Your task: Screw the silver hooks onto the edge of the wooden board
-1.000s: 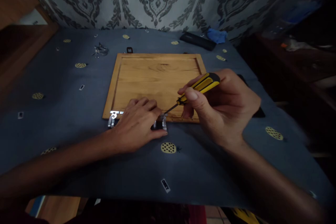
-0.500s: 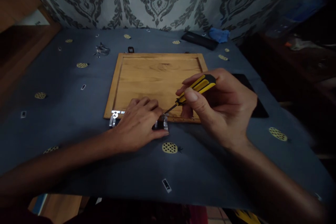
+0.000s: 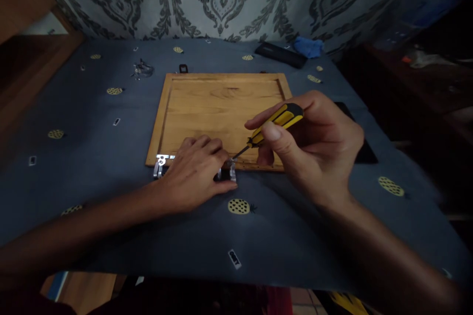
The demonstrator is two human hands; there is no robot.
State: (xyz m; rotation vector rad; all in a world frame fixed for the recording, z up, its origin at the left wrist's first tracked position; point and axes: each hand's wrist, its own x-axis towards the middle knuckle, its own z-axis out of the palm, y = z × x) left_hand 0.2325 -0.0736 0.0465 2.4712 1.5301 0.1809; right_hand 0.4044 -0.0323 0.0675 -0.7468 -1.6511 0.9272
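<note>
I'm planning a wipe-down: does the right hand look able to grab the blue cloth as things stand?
Probably not: the right hand holds the screwdriver, though the way to the blue cloth looks free.

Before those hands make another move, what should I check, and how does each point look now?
1. Yellow-and-black screwdriver gripped in the right hand: ok.
2. Screwdriver seated firmly at the shiny silver metal clip: cannot tell, the contact is too small.
3. Left hand resting over the clip: ok.
4. Clip lined up squarely along its whole length: cannot tell, the left hand covers its middle.
5. Rectangular light-brown wooden board lying flat on the blue-grey pineapple-print cloth: ok.
</note>
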